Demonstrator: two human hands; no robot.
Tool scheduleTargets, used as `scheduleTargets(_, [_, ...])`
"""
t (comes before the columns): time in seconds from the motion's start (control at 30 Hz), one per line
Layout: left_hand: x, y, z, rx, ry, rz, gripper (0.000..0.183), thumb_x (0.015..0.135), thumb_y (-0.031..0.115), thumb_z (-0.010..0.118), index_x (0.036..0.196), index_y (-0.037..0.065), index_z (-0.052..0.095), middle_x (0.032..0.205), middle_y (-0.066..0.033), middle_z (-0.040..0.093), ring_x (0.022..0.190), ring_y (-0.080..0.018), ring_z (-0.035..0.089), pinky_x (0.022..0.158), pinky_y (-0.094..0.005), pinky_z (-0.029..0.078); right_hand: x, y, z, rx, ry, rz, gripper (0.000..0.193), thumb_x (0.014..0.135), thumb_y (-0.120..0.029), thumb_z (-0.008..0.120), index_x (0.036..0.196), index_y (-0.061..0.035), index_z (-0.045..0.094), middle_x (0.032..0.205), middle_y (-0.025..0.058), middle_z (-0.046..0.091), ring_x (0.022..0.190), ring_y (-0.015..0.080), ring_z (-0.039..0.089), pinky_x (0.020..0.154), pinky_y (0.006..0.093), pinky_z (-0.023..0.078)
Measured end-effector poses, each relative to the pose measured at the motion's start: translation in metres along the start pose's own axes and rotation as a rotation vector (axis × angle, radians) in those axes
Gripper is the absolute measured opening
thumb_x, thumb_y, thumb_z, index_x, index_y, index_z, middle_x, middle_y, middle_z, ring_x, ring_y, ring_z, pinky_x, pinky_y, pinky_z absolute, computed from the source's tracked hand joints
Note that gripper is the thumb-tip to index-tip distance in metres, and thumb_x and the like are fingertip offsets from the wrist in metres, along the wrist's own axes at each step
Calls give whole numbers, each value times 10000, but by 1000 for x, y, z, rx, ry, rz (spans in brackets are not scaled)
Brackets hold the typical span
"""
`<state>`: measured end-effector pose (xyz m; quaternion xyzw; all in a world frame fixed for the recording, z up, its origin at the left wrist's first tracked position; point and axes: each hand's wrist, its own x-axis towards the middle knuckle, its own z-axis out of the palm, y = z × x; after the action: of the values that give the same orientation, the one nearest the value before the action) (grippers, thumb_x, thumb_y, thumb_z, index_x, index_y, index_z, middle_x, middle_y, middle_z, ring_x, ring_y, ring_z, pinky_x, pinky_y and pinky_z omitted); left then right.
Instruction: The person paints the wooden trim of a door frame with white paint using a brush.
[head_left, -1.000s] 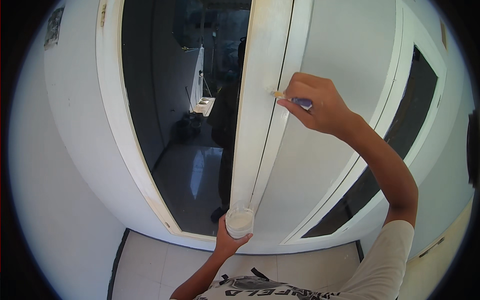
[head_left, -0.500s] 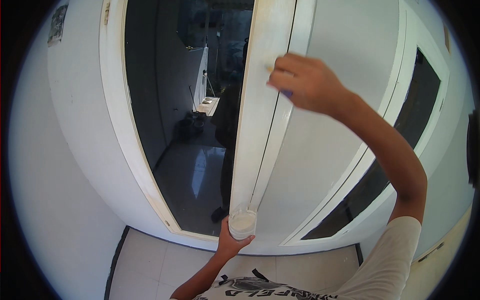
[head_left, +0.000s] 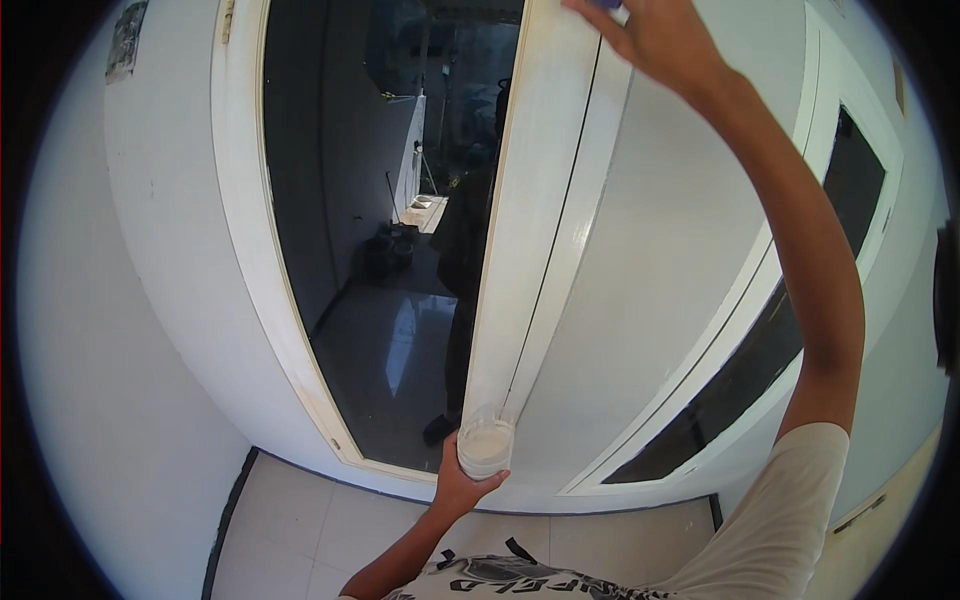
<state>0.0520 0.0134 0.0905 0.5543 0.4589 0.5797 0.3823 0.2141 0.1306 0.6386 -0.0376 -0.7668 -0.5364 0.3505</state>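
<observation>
My left hand (head_left: 466, 488) is wrapped round a clear plastic cup (head_left: 487, 468) with off-white paint (head_left: 487, 440) in it. I hold it low, in front of the bottom of the white door frame (head_left: 528, 240). High up at the top edge of the view, my right hand (head_left: 655, 38) is raised to the upper part of that frame. Its fingers are closed on what looks like a paintbrush; only a bit of its purple handle (head_left: 606, 3) shows. The brush's bristles are out of view.
Dark reflective glass (head_left: 390, 250) fills the door left of the white upright. A grey wall panel (head_left: 655, 240) and a second white-framed window (head_left: 845, 190) lie to the right. Pale floor tiles (head_left: 400, 540) with a dark skirting stretch below.
My right hand has moved up along the white upright to the top edge of the view, taking the brush with it. My left hand still holds the cup in the same place.
</observation>
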Motion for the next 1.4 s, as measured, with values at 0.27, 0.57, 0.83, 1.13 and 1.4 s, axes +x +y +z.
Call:
scheduleTargets(0.27, [1, 12, -4, 7, 7, -8, 977, 701, 216, 920, 1417, -1, 291, 1330, -200, 523, 1249, -272, 553, 1061, -392, 446, -76, -112, 30, 672, -424, 205, 171, 861, -139, 752, 858, -64, 599, 775, 98, 613, 700, 247, 640, 625, 352, 513])
scheduleTargets(0.57, [0, 0, -7, 47, -4, 70, 986, 691, 227, 927, 1404, -12, 290, 1310, -204, 516, 1239, -273, 549, 1054, -388, 442, 14, 19, 5, 89, 174, 140, 194, 857, -86, 772, 859, 4, 601, 744, 108, 610, 653, 166, 560, 602, 310, 465])
scheduleTargets(0.83, [0, 24, -10, 73, -3, 66, 999, 692, 233, 928, 1424, -1, 291, 1327, -197, 505, 1253, -280, 540, 1067, -396, 440, -74, -105, 42, 381, -274, -52, 129, 901, -118, 698, 885, -74, 578, 787, 81, 603, 744, 277, 641, 657, 402, 515])
scheduleTargets(1.13, [-4, 25, -13, 90, 9, 49, 1003, 697, 230, 925, 1433, -2, 285, 1331, -197, 505, 1257, -277, 537, 1069, -398, 437, 16, 25, 14, 304, 37, 341, 181, 858, -64, 761, 861, 12, 597, 708, 120, 591, 611, 167, 535, 603, 313, 471])
scheduleTargets(1.4, [-3, 28, -17, 89, 6, 53, 1011, 695, 223, 926, 1436, -8, 279, 1335, -201, 503, 1260, -280, 533, 1071, -397, 434, -65, -71, 40, 201, -219, -93, 159, 807, -60, 720, 907, -99, 601, 821, 65, 586, 775, 214, 638, 656, 345, 550])
